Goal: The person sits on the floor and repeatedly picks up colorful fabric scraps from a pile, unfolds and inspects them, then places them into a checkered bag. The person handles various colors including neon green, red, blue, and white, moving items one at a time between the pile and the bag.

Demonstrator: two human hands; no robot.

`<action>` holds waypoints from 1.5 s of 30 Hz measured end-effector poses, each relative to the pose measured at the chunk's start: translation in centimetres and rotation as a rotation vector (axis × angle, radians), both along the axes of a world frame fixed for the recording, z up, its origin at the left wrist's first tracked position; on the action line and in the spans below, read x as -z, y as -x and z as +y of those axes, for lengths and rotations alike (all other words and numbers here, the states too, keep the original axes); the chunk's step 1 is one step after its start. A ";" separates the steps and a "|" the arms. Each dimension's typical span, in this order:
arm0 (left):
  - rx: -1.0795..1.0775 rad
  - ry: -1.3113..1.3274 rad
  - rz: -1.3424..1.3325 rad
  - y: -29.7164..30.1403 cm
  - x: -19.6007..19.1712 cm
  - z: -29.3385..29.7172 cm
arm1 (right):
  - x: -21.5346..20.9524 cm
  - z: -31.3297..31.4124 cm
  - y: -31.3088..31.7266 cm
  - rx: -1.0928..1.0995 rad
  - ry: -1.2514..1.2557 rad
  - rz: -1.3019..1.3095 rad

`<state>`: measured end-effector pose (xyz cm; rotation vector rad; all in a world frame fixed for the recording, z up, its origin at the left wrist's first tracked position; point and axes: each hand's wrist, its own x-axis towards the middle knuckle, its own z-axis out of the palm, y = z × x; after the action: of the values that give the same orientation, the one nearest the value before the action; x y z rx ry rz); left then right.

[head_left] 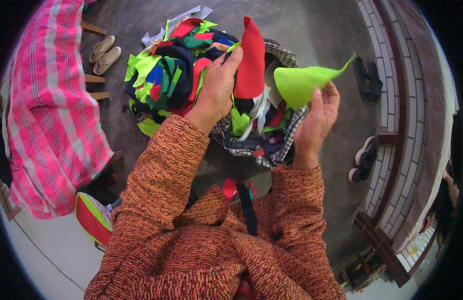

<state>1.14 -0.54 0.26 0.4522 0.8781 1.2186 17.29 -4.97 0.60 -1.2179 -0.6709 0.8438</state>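
My left hand (217, 86) pinches a red felt-like cloth piece (250, 59) and holds it upright above a heap of scraps. My right hand (319, 119) grips a lime-green cloth piece (302, 83) by its lower edge; its pointed tip reaches to the right. Below both hands lies a pile of cloth scraps (169, 75) in red, green, blue, black and white, partly resting on a checked cloth (284, 145). Both forearms wear an orange-brown knitted sweater (161, 200).
A pink plaid cloth (51, 110) covers a bench at the left. Beige shoes (104, 54) sit on the concrete floor at the upper left. Dark sandals (367, 77) and another pair (364, 160) lie at the right, by a tiled ledge (399, 115). A striped bag (94, 217) lies at the lower left.
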 end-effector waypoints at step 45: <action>0.438 -0.159 0.405 0.8 0.0 0.0 | -0.1 0.0 0.7 -0.055 -0.013 -0.091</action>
<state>0.30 -0.50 0.21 0.9901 0.9610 0.8033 16.55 -4.97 0.71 -1.2362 -0.7854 0.8327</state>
